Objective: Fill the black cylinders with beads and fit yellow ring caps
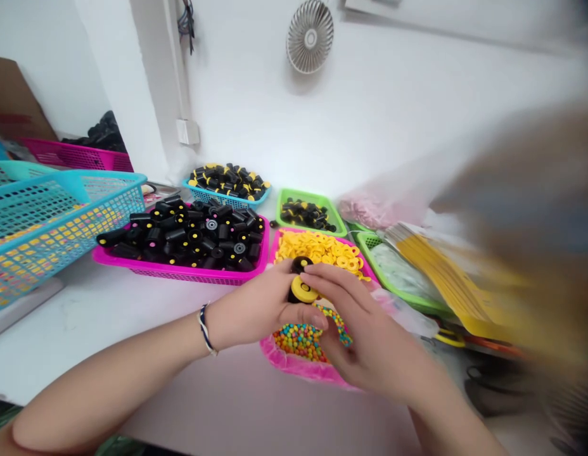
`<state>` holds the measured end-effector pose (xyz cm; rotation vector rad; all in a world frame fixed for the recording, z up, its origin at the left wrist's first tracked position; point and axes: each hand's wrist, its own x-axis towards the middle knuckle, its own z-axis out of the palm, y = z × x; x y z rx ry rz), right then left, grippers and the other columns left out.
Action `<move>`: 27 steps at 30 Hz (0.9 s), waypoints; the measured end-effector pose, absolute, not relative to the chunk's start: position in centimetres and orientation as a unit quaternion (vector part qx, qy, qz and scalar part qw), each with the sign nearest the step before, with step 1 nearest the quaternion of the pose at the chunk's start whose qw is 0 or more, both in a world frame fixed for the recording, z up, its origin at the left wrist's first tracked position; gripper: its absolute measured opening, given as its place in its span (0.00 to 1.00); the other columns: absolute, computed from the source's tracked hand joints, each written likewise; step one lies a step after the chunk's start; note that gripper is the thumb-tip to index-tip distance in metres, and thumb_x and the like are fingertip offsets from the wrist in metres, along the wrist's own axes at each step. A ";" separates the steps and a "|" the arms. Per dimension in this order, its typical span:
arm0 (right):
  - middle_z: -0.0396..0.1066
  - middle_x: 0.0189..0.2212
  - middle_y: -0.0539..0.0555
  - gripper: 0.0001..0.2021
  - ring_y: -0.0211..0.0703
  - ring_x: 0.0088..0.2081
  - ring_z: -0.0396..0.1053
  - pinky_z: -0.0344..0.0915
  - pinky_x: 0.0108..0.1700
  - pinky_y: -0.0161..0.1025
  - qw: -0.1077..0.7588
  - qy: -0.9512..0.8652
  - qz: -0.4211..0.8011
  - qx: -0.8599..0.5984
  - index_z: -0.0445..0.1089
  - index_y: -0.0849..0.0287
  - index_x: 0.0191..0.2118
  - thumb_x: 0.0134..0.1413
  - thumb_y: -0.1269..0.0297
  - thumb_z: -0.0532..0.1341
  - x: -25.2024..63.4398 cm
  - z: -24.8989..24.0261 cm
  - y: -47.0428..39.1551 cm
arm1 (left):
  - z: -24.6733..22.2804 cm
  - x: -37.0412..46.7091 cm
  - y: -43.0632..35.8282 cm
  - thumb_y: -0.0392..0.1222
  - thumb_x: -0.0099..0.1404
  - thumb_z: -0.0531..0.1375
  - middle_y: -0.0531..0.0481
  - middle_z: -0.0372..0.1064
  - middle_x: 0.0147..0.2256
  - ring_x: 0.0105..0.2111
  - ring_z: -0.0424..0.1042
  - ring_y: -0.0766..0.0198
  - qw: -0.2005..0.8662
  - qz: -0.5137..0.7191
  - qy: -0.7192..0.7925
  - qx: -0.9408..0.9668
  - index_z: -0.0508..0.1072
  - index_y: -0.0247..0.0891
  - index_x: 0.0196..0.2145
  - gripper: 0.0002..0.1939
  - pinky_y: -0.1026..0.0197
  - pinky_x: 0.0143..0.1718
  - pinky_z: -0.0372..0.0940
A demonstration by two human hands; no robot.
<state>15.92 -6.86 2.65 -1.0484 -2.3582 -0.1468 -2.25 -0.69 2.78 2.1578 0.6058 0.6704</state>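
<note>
My left hand [256, 304] grips a black piece with a yellow top [303, 289] over the pink bead basket [303, 369]. I can't tell if my bent right hand [377, 332] pinches it too. Yellow rings [317, 246] sit behind.

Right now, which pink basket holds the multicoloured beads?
The nearest pink basket, below the left hand and right hand; others hold yellow rings or black pieces.

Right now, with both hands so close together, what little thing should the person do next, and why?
Perhaps press gently on the yellow disc to check it's snug. The left hand seems to hold the black piece under it, and the right hand has its fingers right by the disc. How firmly it sits can't be seen.
</note>
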 end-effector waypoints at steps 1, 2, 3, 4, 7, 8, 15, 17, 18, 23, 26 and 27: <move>0.60 0.56 0.63 0.27 0.51 0.57 0.59 0.64 0.55 0.49 0.270 -0.875 -0.085 -0.392 0.56 0.61 0.58 0.50 0.75 0.55 15.8 2.4 -6.9 | 2.8 -2.3 -0.7 0.62 0.58 0.55 0.46 0.64 0.45 0.44 0.66 0.55 0.395 0.262 0.235 0.849 0.67 0.38 0.46 0.28 0.57 0.45 0.63; 0.63 0.53 0.63 0.27 0.51 0.55 0.62 0.66 0.54 0.50 0.273 -0.870 -0.116 -0.395 0.56 0.61 0.58 0.50 0.74 0.56 15.6 2.2 -6.9 | 2.8 -2.3 -0.7 0.63 0.58 0.54 0.46 0.64 0.44 0.43 0.66 0.55 0.400 0.261 0.232 0.848 0.67 0.38 0.46 0.28 0.57 0.44 0.63; 0.65 0.50 0.63 0.26 0.52 0.53 0.64 0.67 0.53 0.50 0.276 -0.864 -0.143 -0.395 0.56 0.61 0.57 0.50 0.74 0.56 15.4 2.0 -6.8 | 2.8 -2.3 -0.7 0.63 0.58 0.55 0.46 0.65 0.44 0.43 0.67 0.56 0.406 0.262 0.232 0.845 0.67 0.38 0.46 0.28 0.57 0.43 0.63; 0.67 0.48 0.63 0.26 0.52 0.51 0.66 0.68 0.51 0.50 0.277 -0.861 -0.160 -0.395 0.57 0.62 0.57 0.50 0.73 0.57 15.1 1.8 -6.7 | 2.8 -2.3 -0.7 0.63 0.57 0.55 0.47 0.65 0.43 0.42 0.67 0.56 0.411 0.265 0.233 0.841 0.67 0.37 0.45 0.28 0.58 0.43 0.63; 0.69 0.44 0.63 0.25 0.52 0.47 0.68 0.70 0.48 0.50 0.267 -0.860 -0.175 -0.397 0.57 0.65 0.56 0.51 0.72 0.59 14.5 1.4 -6.5 | 2.7 -2.2 -0.7 0.61 0.56 0.58 0.48 0.66 0.40 0.41 0.67 0.57 0.421 0.268 0.247 0.830 0.67 0.37 0.43 0.26 0.58 0.41 0.64; 0.69 0.44 0.63 0.24 0.52 0.47 0.68 0.70 0.48 0.50 0.267 -0.860 -0.180 -0.397 0.57 0.66 0.56 0.52 0.71 0.59 14.5 1.4 -6.4 | 2.7 -2.1 -0.7 0.61 0.56 0.59 0.48 0.67 0.40 0.40 0.67 0.57 0.425 0.270 0.247 0.828 0.68 0.37 0.42 0.26 0.58 0.42 0.64; 0.68 0.48 0.64 0.25 0.51 0.52 0.64 0.66 0.54 0.47 0.325 -0.857 -0.236 -0.323 0.59 0.66 0.56 0.53 0.68 0.62 15.7 1.6 -6.5 | 2.8 -2.3 -1.0 0.64 0.62 0.49 0.45 0.70 0.40 0.44 0.67 0.54 0.506 0.239 0.179 0.809 0.71 0.35 0.39 0.28 0.55 0.46 0.64; 0.68 0.48 0.63 0.29 0.51 0.53 0.65 0.66 0.54 0.48 0.334 -0.857 -0.235 -0.316 0.56 0.65 0.59 0.53 0.66 0.63 16.1 1.8 -6.7 | 2.8 -2.2 -1.2 0.61 0.67 0.39 0.43 0.70 0.40 0.45 0.67 0.56 0.582 0.229 0.147 0.766 0.71 0.35 0.40 0.31 0.55 0.46 0.64; 0.68 0.49 0.63 0.31 0.52 0.53 0.65 0.67 0.53 0.48 0.336 -0.855 -0.235 -0.316 0.54 0.64 0.61 0.53 0.66 0.63 16.2 1.9 -6.7 | 2.7 -2.2 -1.3 0.58 0.69 0.36 0.43 0.70 0.41 0.45 0.67 0.57 0.613 0.235 0.136 0.742 0.71 0.36 0.41 0.31 0.55 0.47 0.64; 0.70 0.48 0.64 0.32 0.52 0.52 0.67 0.69 0.52 0.49 0.331 -0.856 -0.242 -0.316 0.50 0.65 0.63 0.55 0.67 0.61 16.0 1.5 -6.6 | 1.5 -2.0 -1.8 0.50 0.70 0.42 0.46 0.68 0.45 0.47 0.65 0.60 0.548 0.307 0.169 0.760 0.68 0.40 0.42 0.19 0.54 0.52 0.60; 0.71 0.47 0.63 0.32 0.52 0.51 0.68 0.69 0.52 0.48 0.334 -0.855 -0.250 -0.309 0.49 0.65 0.63 0.54 0.68 0.61 15.9 1.0 -6.5 | 1.1 -2.1 -1.9 0.47 0.70 0.41 0.47 0.66 0.41 0.44 0.64 0.60 0.467 0.324 0.208 0.796 0.67 0.38 0.35 0.19 0.54 0.51 0.60; 0.71 0.47 0.62 0.32 0.51 0.51 0.68 0.69 0.52 0.48 0.336 -0.855 -0.249 -0.306 0.50 0.64 0.63 0.54 0.68 0.61 15.9 0.9 -6.4 | 1.2 -2.1 -2.0 0.47 0.71 0.40 0.47 0.65 0.40 0.42 0.63 0.60 0.450 0.329 0.220 0.800 0.66 0.38 0.33 0.19 0.54 0.49 0.60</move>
